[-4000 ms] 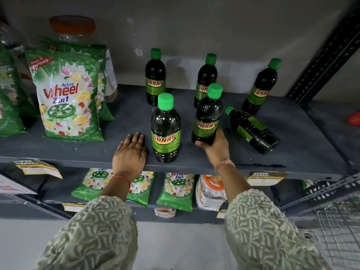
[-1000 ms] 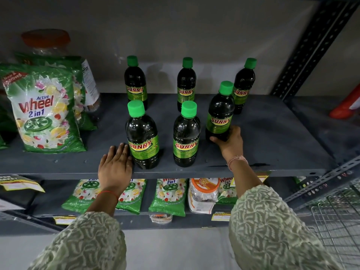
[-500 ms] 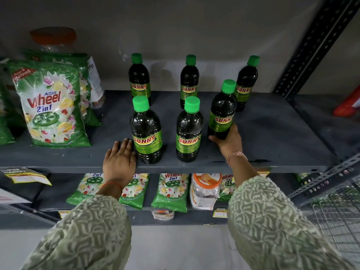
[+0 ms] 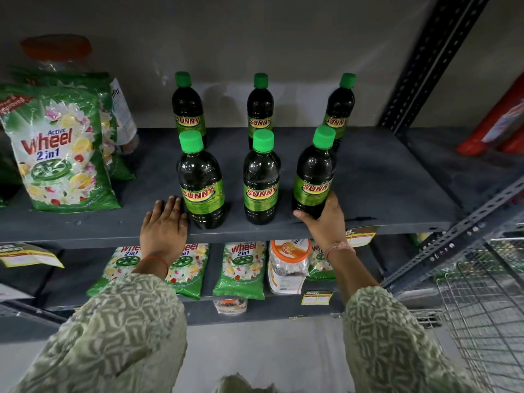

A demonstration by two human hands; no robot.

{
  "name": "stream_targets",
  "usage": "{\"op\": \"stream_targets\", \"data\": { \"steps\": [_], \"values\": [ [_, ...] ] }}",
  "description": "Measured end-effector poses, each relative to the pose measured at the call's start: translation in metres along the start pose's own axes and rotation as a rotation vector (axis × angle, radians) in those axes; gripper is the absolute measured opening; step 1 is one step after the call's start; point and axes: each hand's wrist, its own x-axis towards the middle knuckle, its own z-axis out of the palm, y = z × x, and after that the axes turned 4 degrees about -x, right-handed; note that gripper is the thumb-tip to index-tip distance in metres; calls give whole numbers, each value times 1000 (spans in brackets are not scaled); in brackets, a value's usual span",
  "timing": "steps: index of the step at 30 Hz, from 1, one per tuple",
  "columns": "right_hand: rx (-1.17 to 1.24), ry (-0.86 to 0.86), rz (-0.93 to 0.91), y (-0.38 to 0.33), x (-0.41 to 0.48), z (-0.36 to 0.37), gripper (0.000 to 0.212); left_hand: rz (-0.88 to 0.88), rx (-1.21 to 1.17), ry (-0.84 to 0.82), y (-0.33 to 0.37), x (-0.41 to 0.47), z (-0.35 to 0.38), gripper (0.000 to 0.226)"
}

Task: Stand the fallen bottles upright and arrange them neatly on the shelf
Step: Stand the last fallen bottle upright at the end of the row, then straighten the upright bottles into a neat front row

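My right hand (image 4: pixel 326 219) is wrapped around the base of the front right bottle (image 4: pixel 313 177), thumb reaching across the near side and the other fingers curled behind where I cannot see them; the bottle stands upright on the grey shelf (image 4: pixel 382 191) close to its front edge. My left hand (image 4: pixel 163 225) lies flat on the shelf, palm down, fingers straight and held together, holding nothing; its fingertips (image 4: pixel 173 202) sit just beside the foot of the front left bottle (image 4: pixel 202 182), and I cannot tell whether they actually touch it. Between those two stands the front middle bottle (image 4: pixel 261 180), free of both hands. All three have green caps and dark contents and form a row along the front. Behind them, near the back wall, three more of the same kind stand upright: the back left bottle (image 4: pixel 187 106), the back middle bottle (image 4: pixel 260 106) and the back right bottle (image 4: pixel 340 103), each roughly behind its front partner. None of the six lies on its side. To the left on the same shelf a green detergent bag (image 4: pixel 61 154) stands propped, well apart from the bottles. My patterned sleeves (image 4: pixel 113 330) fill the bottom of the view, and a wire basket (image 4: pixel 487 316) sits low at the right.
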Motion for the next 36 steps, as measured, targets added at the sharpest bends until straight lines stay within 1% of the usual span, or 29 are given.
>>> {"op": "stream_targets", "data": {
  "steps": [9,11,12,13,14,15,16,17,18,20,22,23,25,26,27,29,32,36],
  "values": [
    [0,0,-8,0,-1,-1,71,1,-8,35,-1,2,3,48],
    [-4,-6,-17,0,-2,-3,72,14,-56,38,-3,5,4,47],
    [-4,-10,-25,0,-2,-3,74,-13,-135,38,-3,5,1,45],
    [-2,-17,-35,1,-2,-4,78,-67,-267,77,0,1,-3,43],
    [9,-22,-42,2,-1,-5,85,-125,-407,167,2,-5,-7,41],
    [31,-26,-41,2,-1,-7,92,-162,-509,301,5,-14,-11,40],
    [60,-28,-43,1,0,-9,99,-156,-538,440,12,-28,-16,42],
    [84,-33,-44,1,1,-10,103,-120,-526,512,23,-44,-18,44],
    [94,-42,-45,1,2,-11,105,-62,-532,524,36,-60,-18,47],
    [84,-59,-49,2,4,-12,100,8,-593,393,68,-80,-9,51],
    [54,-48,-66,3,5,-13,91,12,-652,267,100,-85,1,56],
    [36,-33,-74,5,6,-13,87,-2,-711,231,112,-81,6,61],
    [18,-13,-83,7,6,-13,81,-76,-809,152,127,-67,14,80],
    [16,-11,-90,8,6,-13,78,-114,-817,124,131,-57,18,88],
    [15,-13,-100,9,6,-13,75,-141,-810,103,133,-48,21,92],
    [18,-13,-120,9,6,-15,71,-152,-791,90,139,-35,24,84],
    [28,-4,-123,14,7,-21,70,-125,-780,131,149,-32,26,62],
    [12,22,-113,30,15,-42,65,-97,-833,160,159,-35,27,53]
  ]
}}
